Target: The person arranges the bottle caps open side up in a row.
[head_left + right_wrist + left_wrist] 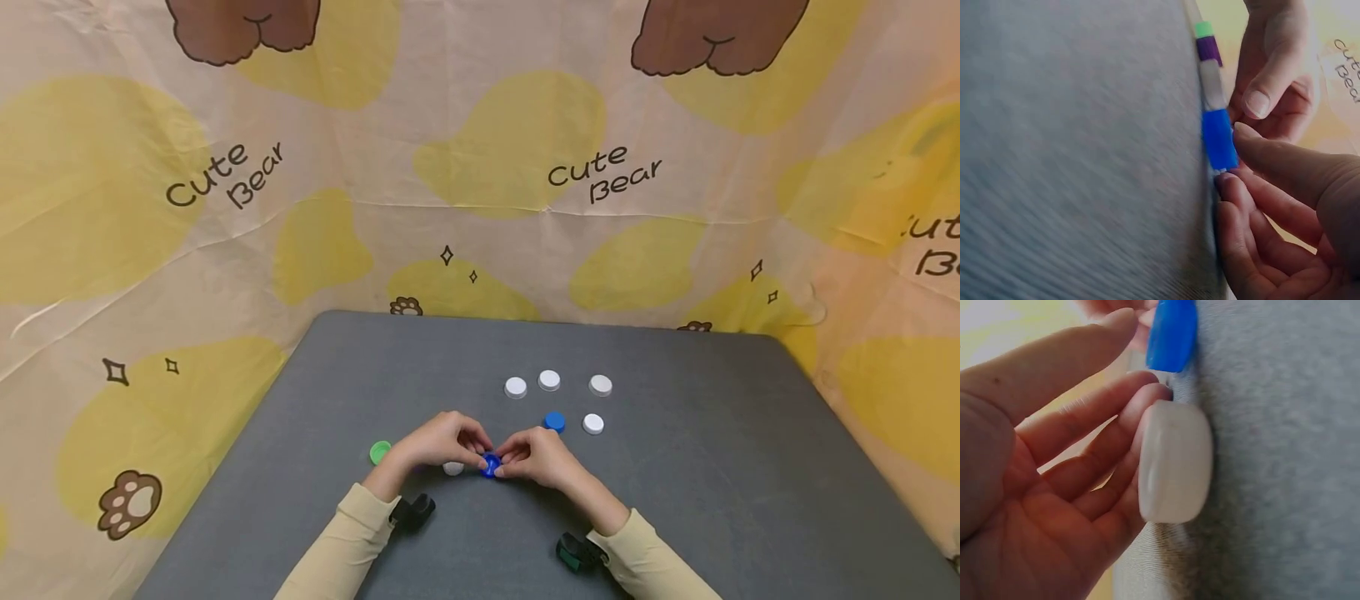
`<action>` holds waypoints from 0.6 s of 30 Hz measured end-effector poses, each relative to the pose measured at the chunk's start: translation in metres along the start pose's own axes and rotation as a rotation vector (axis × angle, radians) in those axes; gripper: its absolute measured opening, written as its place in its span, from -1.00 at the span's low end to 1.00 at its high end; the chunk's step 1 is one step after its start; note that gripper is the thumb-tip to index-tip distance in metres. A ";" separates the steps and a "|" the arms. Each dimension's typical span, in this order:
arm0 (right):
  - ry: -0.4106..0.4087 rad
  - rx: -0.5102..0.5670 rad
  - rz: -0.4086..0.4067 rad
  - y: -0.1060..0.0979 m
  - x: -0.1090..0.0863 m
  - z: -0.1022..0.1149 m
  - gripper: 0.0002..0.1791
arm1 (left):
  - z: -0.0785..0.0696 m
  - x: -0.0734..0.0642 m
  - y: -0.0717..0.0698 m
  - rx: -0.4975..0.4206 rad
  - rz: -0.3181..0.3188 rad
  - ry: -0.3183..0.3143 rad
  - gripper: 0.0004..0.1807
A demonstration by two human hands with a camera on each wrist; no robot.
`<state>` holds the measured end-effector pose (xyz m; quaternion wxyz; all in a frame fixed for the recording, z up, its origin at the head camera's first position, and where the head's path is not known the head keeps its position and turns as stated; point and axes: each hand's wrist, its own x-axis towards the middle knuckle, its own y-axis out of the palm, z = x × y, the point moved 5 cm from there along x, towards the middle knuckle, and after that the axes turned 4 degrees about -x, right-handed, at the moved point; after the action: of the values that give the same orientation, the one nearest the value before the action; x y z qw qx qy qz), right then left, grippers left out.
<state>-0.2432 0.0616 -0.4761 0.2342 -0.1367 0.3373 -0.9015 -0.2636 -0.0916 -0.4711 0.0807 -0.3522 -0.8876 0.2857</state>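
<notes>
A dark blue bottle cap [491,465] lies on the grey table between the two hands. My right hand [542,457] pinches it, thumb at its rim and fingertips against its side, as the right wrist view shows. My left hand [444,440] hovers on the cap's other side, thumb tip close to it and fingers loosely bent, holding nothing. Under the left hand sits a white cap [1175,462], partly covered in the head view. Beyond it in a row are a purple cap [1209,50], mostly hidden from the head camera, and a green cap [380,452].
Past the hands, a lighter blue cap [554,422] and a white cap [593,424] lie on the grey table [720,467]. Farther back are three more white caps [549,381]. A bear-print cloth [480,150] hangs behind the table's far edge.
</notes>
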 end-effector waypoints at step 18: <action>0.121 -0.067 -0.252 -0.054 0.034 -0.018 -0.70 | -0.002 0.041 -0.038 0.035 -0.222 -0.034 -0.69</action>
<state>-0.2977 0.0898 -0.4503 0.0939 -0.1309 0.3608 -0.9186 -0.3150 -0.0858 -0.4506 0.1028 -0.2455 -0.9172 0.2966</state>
